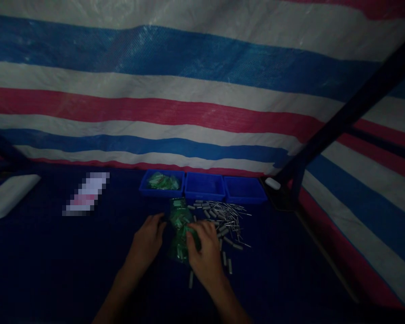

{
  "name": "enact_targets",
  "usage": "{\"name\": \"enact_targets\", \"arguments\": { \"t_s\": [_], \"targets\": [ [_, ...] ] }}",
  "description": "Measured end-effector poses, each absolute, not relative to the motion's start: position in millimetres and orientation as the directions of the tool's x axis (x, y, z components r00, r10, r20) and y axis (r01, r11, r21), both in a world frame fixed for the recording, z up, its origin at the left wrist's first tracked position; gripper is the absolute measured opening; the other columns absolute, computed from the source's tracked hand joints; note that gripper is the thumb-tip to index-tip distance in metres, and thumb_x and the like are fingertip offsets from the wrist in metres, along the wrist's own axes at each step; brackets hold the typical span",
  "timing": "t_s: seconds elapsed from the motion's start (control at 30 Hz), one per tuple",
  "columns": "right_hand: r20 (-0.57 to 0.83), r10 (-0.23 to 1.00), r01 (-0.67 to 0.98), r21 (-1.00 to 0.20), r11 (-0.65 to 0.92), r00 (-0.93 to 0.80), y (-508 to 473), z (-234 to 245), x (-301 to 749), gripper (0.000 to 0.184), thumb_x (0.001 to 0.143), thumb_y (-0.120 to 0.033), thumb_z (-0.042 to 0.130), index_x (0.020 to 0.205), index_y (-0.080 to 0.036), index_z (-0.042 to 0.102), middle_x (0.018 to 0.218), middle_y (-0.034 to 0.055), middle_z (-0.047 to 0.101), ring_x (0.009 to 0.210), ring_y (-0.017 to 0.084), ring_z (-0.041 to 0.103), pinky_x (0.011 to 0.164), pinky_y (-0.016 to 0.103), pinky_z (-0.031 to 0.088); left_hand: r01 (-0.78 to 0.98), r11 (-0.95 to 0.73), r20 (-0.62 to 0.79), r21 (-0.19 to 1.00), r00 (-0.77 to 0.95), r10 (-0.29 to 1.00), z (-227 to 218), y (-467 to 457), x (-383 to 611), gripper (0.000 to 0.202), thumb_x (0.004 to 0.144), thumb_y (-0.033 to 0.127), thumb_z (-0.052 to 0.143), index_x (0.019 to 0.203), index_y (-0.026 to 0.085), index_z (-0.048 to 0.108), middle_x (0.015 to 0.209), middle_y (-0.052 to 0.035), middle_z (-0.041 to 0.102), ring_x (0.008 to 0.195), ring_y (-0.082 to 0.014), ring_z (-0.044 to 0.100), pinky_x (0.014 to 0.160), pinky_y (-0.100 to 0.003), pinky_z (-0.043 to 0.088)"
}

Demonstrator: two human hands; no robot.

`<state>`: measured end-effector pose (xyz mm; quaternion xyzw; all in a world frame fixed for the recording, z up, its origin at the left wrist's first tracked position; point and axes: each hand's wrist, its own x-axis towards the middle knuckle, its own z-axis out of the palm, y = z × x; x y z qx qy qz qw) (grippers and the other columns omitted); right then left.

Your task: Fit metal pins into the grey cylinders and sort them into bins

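A pile of small green packets or boards (179, 225), some with a shiny clear film, lies on the dark blue table between my hands. My right hand (205, 249) is over the pile's right side, its thumb and fingers bent around a green packet. Left of the pile, my left hand (147, 238) has its fingers curved and the thumb a little apart, with nothing visible in them. To the right lie many loose grey cylinders (224, 231) and thin metal rods (234, 218). Dim light hides the finer detail of the packets.
Behind the pile, a blue tray (162, 194) holds more green packets, beside a middle blue tray (205, 196) and a right blue tray (245, 199). A white object (11, 195) and a blurred-out card (87, 193) lie left. Striped sheeting (175, 112) hangs behind; a dark frame bar (344, 117) slants at right.
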<state>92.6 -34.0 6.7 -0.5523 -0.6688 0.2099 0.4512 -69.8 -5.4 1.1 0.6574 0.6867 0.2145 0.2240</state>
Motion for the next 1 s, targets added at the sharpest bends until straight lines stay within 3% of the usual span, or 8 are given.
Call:
{"name": "enact_targets", "arguments": {
  "t_s": [0.13, 0.3, 0.43, 0.57, 0.7, 0.83, 0.93, 1.0],
  "targets": [
    [0.382, 0.923, 0.669, -0.671, 0.320, -0.058, -34.7, 6.1, 90.8, 0.017, 0.078, -0.016, 0.051, 0.091, -0.022, 0.061, 0.095, 0.0041, 0.062, 0.108, 0.023, 0.043, 0.092, 0.043, 0.034, 0.813, -0.019, -0.014, 0.582, 0.034, 0.999, -2.3, 18.0, -68.9, 0.031, 0.081, 0.037, 0.041, 0.094, 0.015, 0.059, 0.095, -0.0093, 0.059, 0.086, -0.0225, 0.059, 0.079, -0.036, 0.044],
    [0.347, 0.936, 0.689, -0.664, 0.292, -0.062, -35.1, 2.8, 91.2, 0.017, 0.080, -0.018, 0.050, 0.093, -0.022, 0.061, 0.097, 0.0057, 0.061, 0.113, 0.026, 0.039, 0.092, 0.048, 0.033, 0.674, -0.047, -0.014, 0.737, 0.084, 0.996, -3.5, 18.2, -67.7, 0.018, 0.080, 0.034, 0.046, 0.082, 0.018, 0.053, 0.078, -0.0018, 0.059, 0.072, -0.0170, 0.057, 0.069, -0.030, 0.044],
    [0.324, 0.945, 0.656, -0.703, 0.274, -0.048, -36.0, 4.0, 89.2, 0.021, 0.078, -0.020, 0.053, 0.097, -0.022, 0.060, 0.102, 0.0064, 0.060, 0.116, 0.027, 0.037, 0.095, 0.049, 0.031, 0.557, -0.173, 0.148, 0.812, 0.090, 0.985, 14.6, 3.6, -59.9, 0.014, 0.081, 0.031, 0.046, 0.078, 0.018, 0.052, 0.084, -0.0030, 0.056, 0.081, -0.0162, 0.055, 0.071, -0.028, 0.045],
    [0.333, 0.943, 0.483, -0.830, 0.278, 0.028, -34.6, 5.8, 92.3, 0.022, 0.075, -0.025, 0.058, 0.097, -0.022, 0.060, 0.100, 0.0051, 0.059, 0.107, 0.023, 0.045, 0.094, 0.043, 0.035, 0.550, -0.328, 0.254, 0.768, 0.209, 0.944, 32.0, -12.2, -49.1, 0.010, 0.081, 0.024, 0.048, 0.078, 0.020, 0.057, 0.093, -0.0042, 0.056, 0.091, -0.0168, 0.054, 0.078, -0.028, 0.044],
    [0.255, 0.962, 0.206, -0.951, 0.231, 0.099, -30.8, 5.2, 99.3, 0.017, 0.081, -0.028, 0.051, 0.090, -0.019, 0.062, 0.089, 0.0039, 0.060, 0.088, 0.017, 0.055, 0.079, 0.031, 0.045, 0.539, -0.411, 0.283, 0.735, 0.306, 0.909, 31.9, -17.4, -44.9, 0.018, 0.081, 0.019, 0.046, 0.072, 0.021, 0.061, 0.095, -0.0046, 0.056, 0.093, -0.0172, 0.053, 0.083, -0.031, 0.043],
    [0.227, 0.962, 0.202, -0.960, 0.195, 0.151, -29.2, 5.4, 101.3, 0.018, 0.082, -0.025, 0.048, 0.088, -0.019, 0.064, 0.081, 0.0033, 0.059, 0.078, 0.015, 0.056, 0.070, 0.029, 0.046, 0.422, -0.253, 0.155, 0.871, 0.252, 0.955, 26.2, -19.7, -42.5, 0.016, 0.080, 0.023, 0.048, 0.077, 0.022, 0.064, 0.094, -0.0050, 0.058, 0.092, -0.0181, 0.054, 0.081, -0.030, 0.044],
    [0.384, 0.913, 0.331, -0.887, 0.323, 0.139, -32.1, 5.6, 99.1, 0.023, 0.079, -0.017, 0.050, 0.094, -0.025, 0.066, 0.090, 0.0041, 0.059, 0.087, 0.017, 0.055, 0.076, 0.032, 0.046, 0.192, -0.007, -0.025, 0.981, 0.163, 0.986, 22.1, -24.0, -41.3, 0.027, 0.080, 0.037, 0.049, 0.097, 0.021, 0.062, 0.087, -0.0047, 0.063, 0.082, -0.0180, 0.058, 0.075, -0.030, 0.047],
    [0.480, 0.871, 0.422, -0.815, 0.397, 0.109, -35.0, 4.6, 97.2, 0.030, 0.077, -0.013, 0.052, 0.097, -0.030, 0.066, 0.100, 0.0046, 0.056, 0.095, 0.018, 0.052, 0.078, 0.033, 0.046, 0.071, 0.118, -0.125, 0.990, 0.112, 0.986, 19.4, -26.4, -42.3, 0.038, 0.080, 0.046, 0.047, 0.101, 0.018, 0.062, 0.080, -0.0049, 0.064, 0.075, -0.0177, 0.058, 0.070, -0.030, 0.048]
  ]
}}
